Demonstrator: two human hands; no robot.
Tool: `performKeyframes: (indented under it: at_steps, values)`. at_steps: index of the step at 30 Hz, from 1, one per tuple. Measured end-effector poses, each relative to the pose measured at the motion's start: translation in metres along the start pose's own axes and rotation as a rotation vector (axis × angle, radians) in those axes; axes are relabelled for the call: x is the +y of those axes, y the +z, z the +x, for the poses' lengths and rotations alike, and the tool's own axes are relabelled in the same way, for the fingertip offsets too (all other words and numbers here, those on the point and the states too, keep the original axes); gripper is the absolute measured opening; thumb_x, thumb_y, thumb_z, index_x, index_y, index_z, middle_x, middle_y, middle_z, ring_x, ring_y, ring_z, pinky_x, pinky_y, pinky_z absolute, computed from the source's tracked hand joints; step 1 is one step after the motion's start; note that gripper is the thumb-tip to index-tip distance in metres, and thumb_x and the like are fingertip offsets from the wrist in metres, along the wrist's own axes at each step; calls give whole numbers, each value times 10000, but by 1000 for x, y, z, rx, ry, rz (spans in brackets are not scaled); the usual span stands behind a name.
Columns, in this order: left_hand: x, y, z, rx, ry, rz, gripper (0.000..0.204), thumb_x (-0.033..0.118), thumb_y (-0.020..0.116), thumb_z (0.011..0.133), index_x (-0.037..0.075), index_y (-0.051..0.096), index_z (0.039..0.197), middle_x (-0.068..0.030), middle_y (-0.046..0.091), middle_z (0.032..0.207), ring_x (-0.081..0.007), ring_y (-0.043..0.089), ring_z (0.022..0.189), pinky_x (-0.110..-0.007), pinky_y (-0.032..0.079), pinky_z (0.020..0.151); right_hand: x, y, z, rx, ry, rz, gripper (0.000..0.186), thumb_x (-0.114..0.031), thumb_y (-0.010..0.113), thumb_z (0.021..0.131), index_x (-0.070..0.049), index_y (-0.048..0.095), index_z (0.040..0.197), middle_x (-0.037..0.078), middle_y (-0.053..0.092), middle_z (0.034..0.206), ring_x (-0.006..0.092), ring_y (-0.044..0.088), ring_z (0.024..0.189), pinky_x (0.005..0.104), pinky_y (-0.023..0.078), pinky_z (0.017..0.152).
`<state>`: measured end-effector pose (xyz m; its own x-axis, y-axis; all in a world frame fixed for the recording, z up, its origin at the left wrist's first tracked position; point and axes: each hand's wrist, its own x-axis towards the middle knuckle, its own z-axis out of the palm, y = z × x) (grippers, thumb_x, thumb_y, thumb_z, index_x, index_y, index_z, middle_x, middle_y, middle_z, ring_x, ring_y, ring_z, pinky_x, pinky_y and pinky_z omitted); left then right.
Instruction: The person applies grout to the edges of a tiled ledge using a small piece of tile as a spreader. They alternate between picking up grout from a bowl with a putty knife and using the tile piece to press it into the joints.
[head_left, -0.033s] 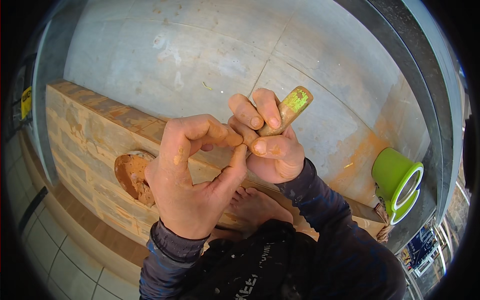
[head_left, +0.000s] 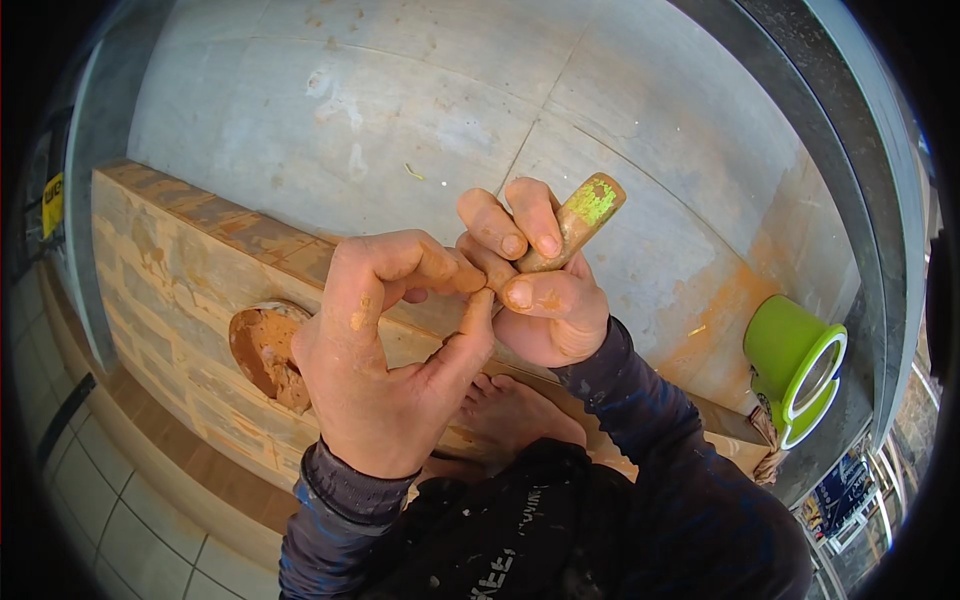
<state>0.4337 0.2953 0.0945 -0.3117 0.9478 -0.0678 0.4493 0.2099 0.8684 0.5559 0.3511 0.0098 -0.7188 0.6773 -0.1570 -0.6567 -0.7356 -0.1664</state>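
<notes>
My right hand [head_left: 545, 290] is closed round a stubby, rounded tool handle [head_left: 590, 210], brown with flaking bright green paint. The rest of that tool is hidden by my fingers. Thumb and forefinger of my left hand [head_left: 385, 350] are pinched together, their tips touching the right hand's fingertips. Whatever lies in that pinch, if anything, is too small or hidden to make out. Orange-brown smears mark both hands. Just left of my left hand is a round container [head_left: 270, 355] of wet orange-brown paste, partly covered by the hand.
A paste-streaked wooden board [head_left: 180, 280] runs diagonally beneath me, my bare foot [head_left: 520, 410] beside it. Stained grey panels [head_left: 430, 90] spread beyond. At right stands a green bucket [head_left: 790, 350], near a dark curved frame edge [head_left: 830, 120]. Pale floor tiles [head_left: 150, 530] lie lower left.
</notes>
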Motion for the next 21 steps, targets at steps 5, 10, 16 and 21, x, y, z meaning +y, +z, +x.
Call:
performKeyframes:
  at_steps: [5, 10, 16, 21]
  values:
    - [1, 1, -4, 5, 51, 77, 428, -81, 782, 741, 30, 511, 1053, -57, 670, 921, -110, 634, 840, -253, 485, 762, 3, 1, -4, 15, 1, -3, 382, 63, 658, 732, -252, 458, 815, -67, 415, 928, 75, 423, 773, 250, 380, 755]
    - [-3, 6, -5, -17, 116, 144, 408, -80, 778, 736, 37, 530, 1038, -44, 661, 913, -102, 632, 832, -252, 487, 744, 2, -3, -10, 41, 3, -1, 377, 62, 656, 741, -244, 449, 811, -65, 404, 912, 81, 427, 782, 258, 385, 752]
    - [-5, 9, -7, -22, 100, 135, 389, -72, 773, 744, 36, 549, 1042, -42, 661, 911, -106, 633, 831, -255, 489, 745, 6, -15, -14, -21, -26, 28, 379, 67, 663, 769, -224, 441, 869, -36, 421, 963, 103, 441, 859, 274, 398, 768]
    - [-5, 5, -7, -40, 33, 79, 418, -56, 770, 773, 32, 541, 1111, -51, 673, 946, -124, 647, 873, -269, 492, 777, 9, -14, -15, 39, 9, 129, 312, 15, 647, 791, -214, 445, 853, -37, 414, 931, 101, 435, 815, 282, 382, 734]
